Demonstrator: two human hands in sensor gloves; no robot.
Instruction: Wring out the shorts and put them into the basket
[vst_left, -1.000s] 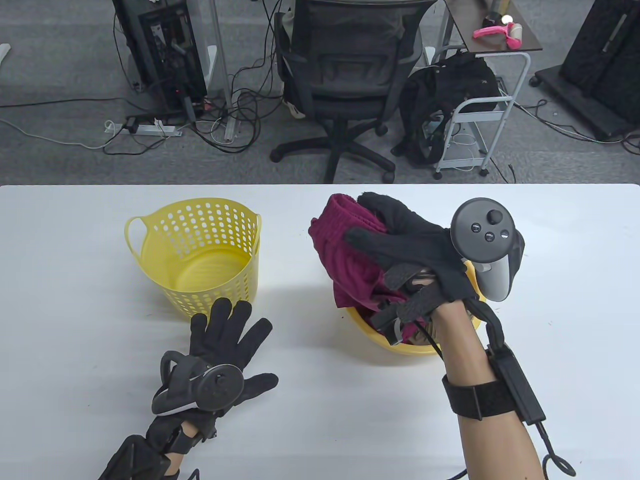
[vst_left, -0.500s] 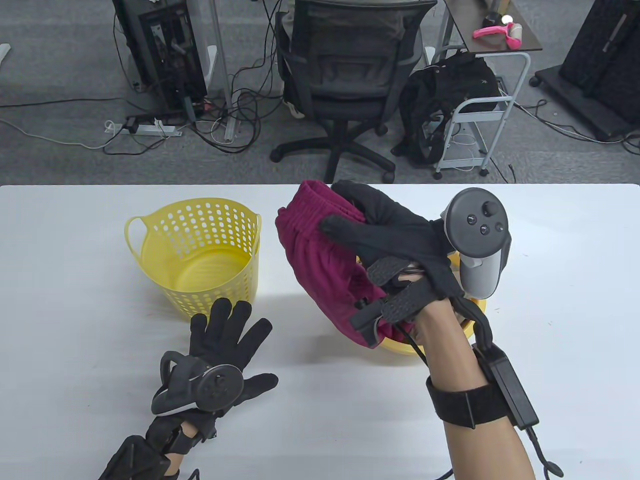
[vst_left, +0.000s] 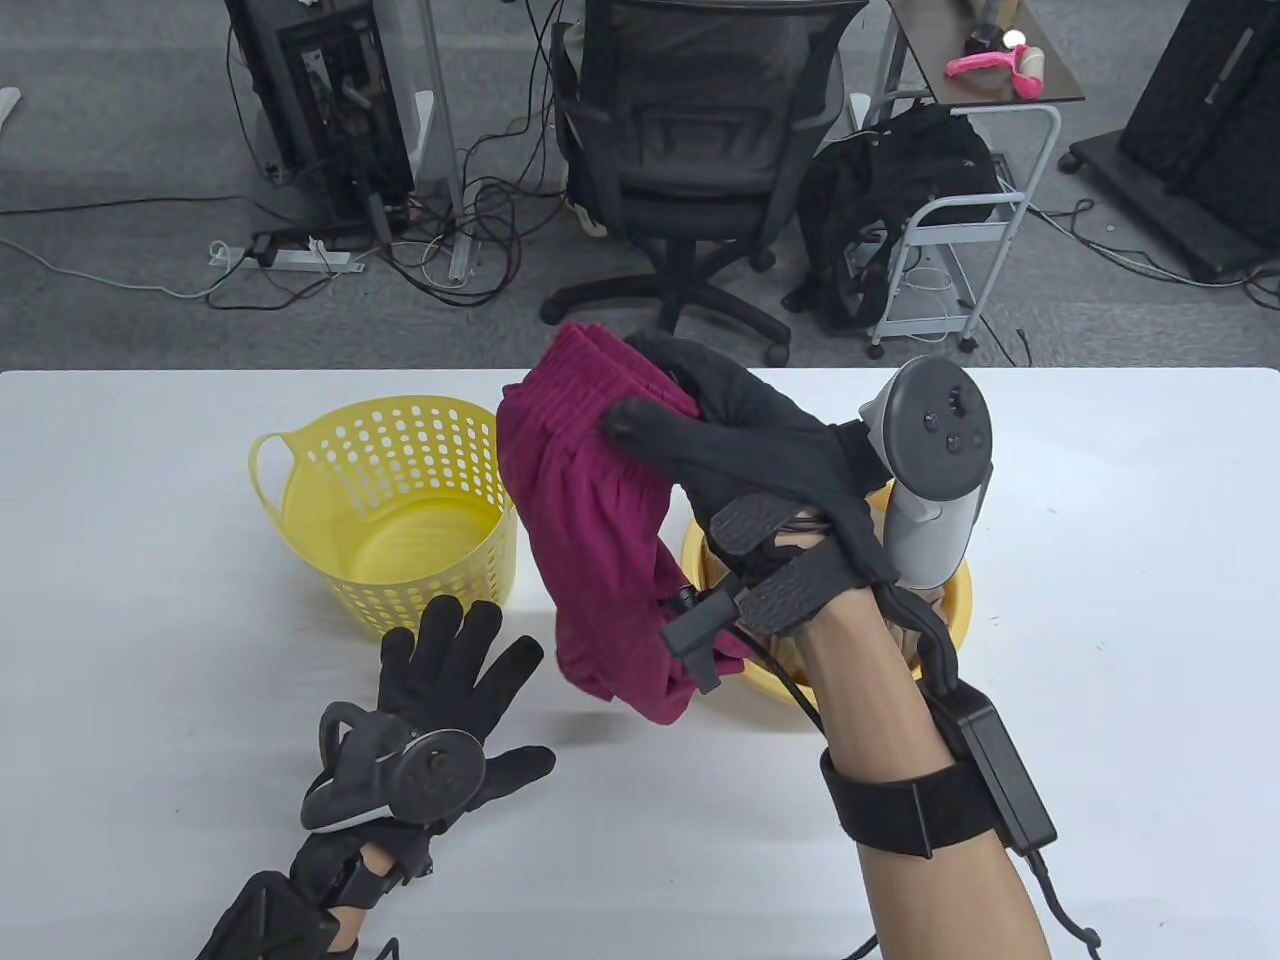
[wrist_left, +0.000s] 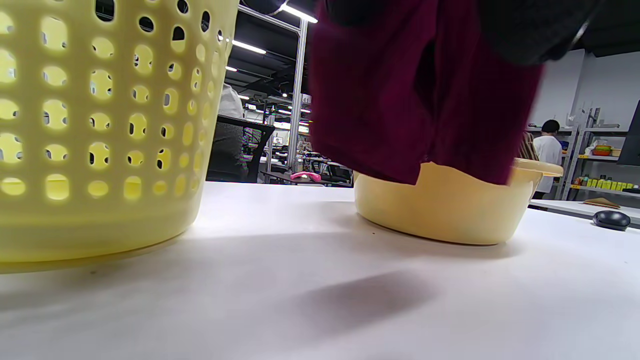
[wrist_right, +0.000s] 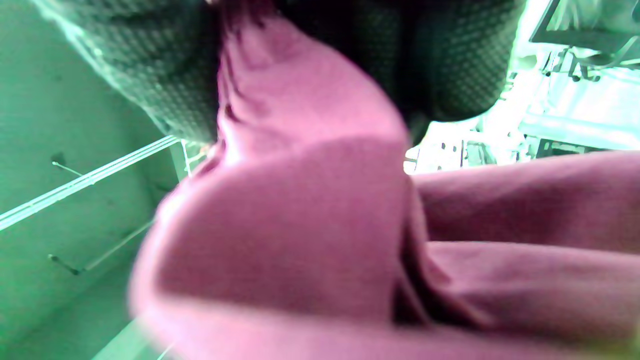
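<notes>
maroon shorts (vst_left: 590, 540): held up in the air by the waistband, cloth hanging loose, lower edge dangling between basket and bowl, clear of the table
right hand (vst_left: 760, 450): raised above the bowl, fingers and thumb curled round the bunched waistband, gripping it
right wrist view: blurred, mostly maroon cloth under dark glove fingers (wrist_right: 150, 75)
left hand (vst_left: 440, 700): flat on the table, palm down, fingers spread straight, holding nothing, just in front of the basket
yellow basket (vst_left: 400, 500): upright on the table, perforated wall, loop handle on its left side, just left of the hanging shorts, apart from them
yellow bowl (vst_left: 950, 600): on the table under the right forearm, partly hidden by hand and shorts; in left wrist view shorts hem hangs in front of its rim (wrist_left: 535, 167)
table (vst_left: 1100, 700): white, shorts' shadow on it near the bowl
background: office chair (vst_left: 690, 150), cables on the floor, black backpack (vst_left: 890, 190) against a small cart
</notes>
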